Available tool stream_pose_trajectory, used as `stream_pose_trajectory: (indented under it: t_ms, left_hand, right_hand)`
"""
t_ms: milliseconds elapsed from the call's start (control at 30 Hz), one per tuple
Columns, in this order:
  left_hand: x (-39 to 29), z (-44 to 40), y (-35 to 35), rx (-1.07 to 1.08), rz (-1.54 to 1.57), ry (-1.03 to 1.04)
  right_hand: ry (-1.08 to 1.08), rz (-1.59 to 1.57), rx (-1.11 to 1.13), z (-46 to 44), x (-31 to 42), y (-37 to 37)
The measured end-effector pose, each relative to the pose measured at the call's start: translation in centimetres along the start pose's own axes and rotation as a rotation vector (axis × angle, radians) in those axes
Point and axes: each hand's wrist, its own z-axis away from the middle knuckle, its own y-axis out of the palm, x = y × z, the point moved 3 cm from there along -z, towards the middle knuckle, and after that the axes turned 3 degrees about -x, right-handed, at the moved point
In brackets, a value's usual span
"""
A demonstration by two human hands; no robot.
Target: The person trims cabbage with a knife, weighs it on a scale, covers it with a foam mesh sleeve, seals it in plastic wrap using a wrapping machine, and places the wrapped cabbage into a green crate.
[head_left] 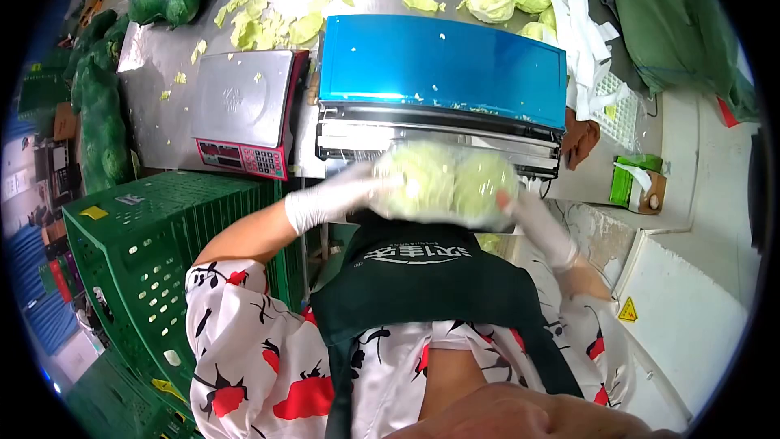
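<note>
Two pale green cabbages (422, 183) sit side by side in clear plastic, held up in front of my dark green apron. My left hand (345, 191), in a white glove, is closed on the left end of the pack. At the other end, my gloved right hand (532, 223) grips the plastic, with a bare-looking fingertip against it. Just beyond the pack stands a blue-topped wrapping machine (443, 65) with a metal front edge. The pack is slightly blurred and hides part of that edge.
A red digital scale (244, 110) stands left of the machine. Loose cabbage leaves (268, 20) lie behind it, and whole cabbages (491, 2) at the back right. White plastic bags (573, 41) hang right of the machine. Green crates (154, 219) stack at my left.
</note>
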Motion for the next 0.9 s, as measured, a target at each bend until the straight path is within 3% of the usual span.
stream_pose_trajectory:
  t_ms: [33, 67, 167, 200, 300, 367, 400, 500, 533, 567, 633, 667, 700, 767, 833, 900]
  left_hand:
    - [1.4, 1.2, 0.9, 0.038, -0.049, -0.008]
    - [3.9, 0.9, 0.7, 0.041, -0.04, 0.031]
    - [7.3, 0.0, -0.4, -0.002, 0.019, -0.225]
    - [8.2, -1.0, -0.7, -0.048, -0.007, -0.202]
    - [10.1, -1.3, -1.8, -0.125, 0.186, -0.375]
    - [10.0, -0.3, -1.5, -0.13, 0.324, -0.311]
    - [10.2, 0.4, -1.2, -0.129, 0.392, -0.283]
    - [12.7, 1.8, -1.8, -0.175, 0.31, -0.108]
    - [12.5, 2.7, -1.4, -0.249, 0.143, 0.075]
    - [11.9, 4.2, -1.2, -0.529, -0.466, 0.176]
    - [13.1, 4.7, -1.8, -0.624, -0.945, 0.544]
    - [13.1, 4.5, -2.0, -0.644, -0.891, 0.622]
    - [13.0, 3.9, -2.4, -0.668, -0.832, 0.701]
    - [9.1, 4.7, -1.7, -0.77, -0.549, 0.47]
    - [8.8, 5.0, -2.9, -0.765, -0.227, 0.382]
    - [11.3, 4.9, -4.8, -0.659, -0.134, 0.236]
  right_hand:
    - [-0.137, 0.016, -0.056, 1.3, -1.7, 1.7]
    - [-0.04, -0.05, -0.053, 1.5, -3.5, 2.6]
    - [0.218, -0.17, 0.016, 0.5, -6.9, 3.7]
    - [0.283, -0.167, 0.076, -0.8, -6.9, 3.3]
    - [0.373, -0.33, 0.181, -2.7, -8.2, 2.8]
    - [0.452, -0.516, 0.15, -2.5, -7.7, 3.5]
    - [0.352, -0.676, 0.168, -2.1, -8.0, 3.2]
    - [0.219, -0.634, 0.228, -0.3, -11.3, 2.2]
    - [0.156, -0.23, 0.148, 0.8, -6.4, 2.7]
    - [-0.071, 0.097, -0.093, 0.4, -8.2, 2.1]
    - [-0.519, 0.753, -0.567, 1.1, -12.1, 2.5]
    - [-0.263, 0.259, -0.599, 1.2, -13.6, 3.0]
    - [-0.271, 0.208, -0.645, 0.8, -14.1, 2.6]
    - [-0.273, 0.1, -0.735, -0.2, -15.3, 1.9]
    - [-0.271, -0.046, -0.627, 0.3, -13.8, 1.7]
    - [-0.12, 0.155, -0.541, 1.0, -15.7, 0.3]
